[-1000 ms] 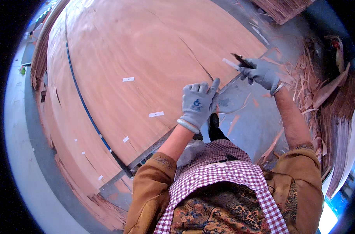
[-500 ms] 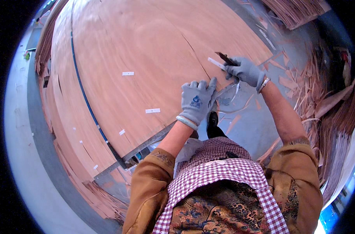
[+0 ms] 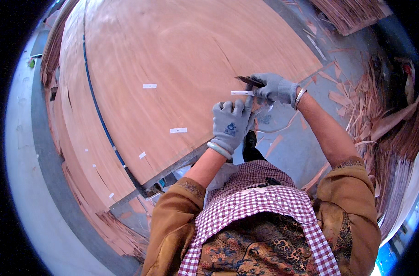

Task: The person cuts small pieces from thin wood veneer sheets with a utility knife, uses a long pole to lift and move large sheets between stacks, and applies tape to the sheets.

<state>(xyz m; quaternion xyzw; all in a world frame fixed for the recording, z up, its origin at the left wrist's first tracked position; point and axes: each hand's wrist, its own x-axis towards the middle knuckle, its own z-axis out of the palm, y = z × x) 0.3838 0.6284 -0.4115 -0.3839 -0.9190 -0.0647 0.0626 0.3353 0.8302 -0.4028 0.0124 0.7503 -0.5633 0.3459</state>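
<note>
A large sheet of reddish wood veneer [image 3: 172,55] lies before me, with a thin dark crack [image 3: 224,51] running toward its near right edge. My left hand [image 3: 230,123], in a grey glove, rests at that edge; it holds nothing, the index finger is stretched out and the other fingers are bent. Beside it, my gloved right hand [image 3: 274,87] is closed on a dark knife [image 3: 250,81] whose tip points left. A short white tape strip [image 3: 241,93] sticks out from under the right fingers, close above the left fingertips. The right fingertips are partly hidden.
Several white tape pieces [image 3: 178,130] are on the veneer. A dark blue strip [image 3: 96,108] crosses it at the left. Veneer scraps [image 3: 352,101] litter the floor at right, by stacked veneer [image 3: 393,170]. Another stack [image 3: 349,14] stands at the far right.
My right hand has moved left with the knife and the tape strip, up against my left fingers. The left hand has stayed near the edge, its fingers bent a little more.
</note>
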